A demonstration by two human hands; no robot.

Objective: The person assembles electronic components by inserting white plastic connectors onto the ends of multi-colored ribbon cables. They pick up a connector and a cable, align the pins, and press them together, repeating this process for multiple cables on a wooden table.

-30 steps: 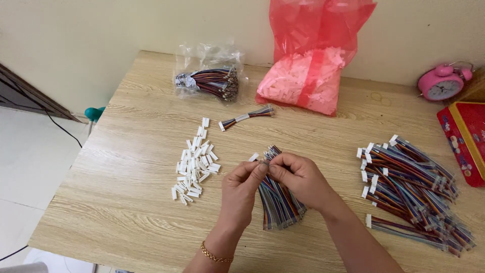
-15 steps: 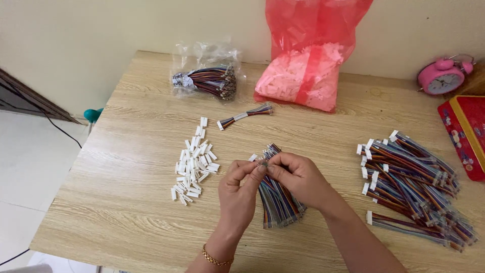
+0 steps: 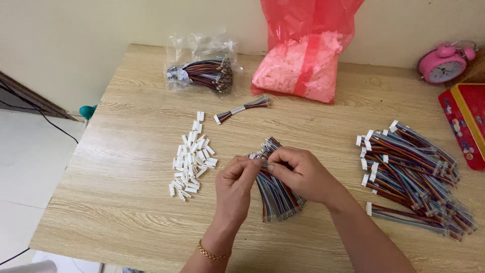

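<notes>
Both hands, left (image 3: 237, 184) and right (image 3: 298, 172), pinch wire bundle (image 3: 278, 194) top; rest trails below grip.

Packaging on the table: 2 plastic bags + a tin box

Clear plastic bag (image 3: 201, 63) sits at the back of the wooden table (image 3: 126, 167), left of centre, crinkly, w/ a bundle of multicolour wires inside. Just right of it, against the wall, is a big red see-through bag (image 3: 303, 55), upright-ish and slumped, stuffed w/ white plastic bits. Far right edge: a red rectangular box (image 3: 467, 121) w/ a yellow border and small printed pics, partly cut off. No screens or signs.
</notes>
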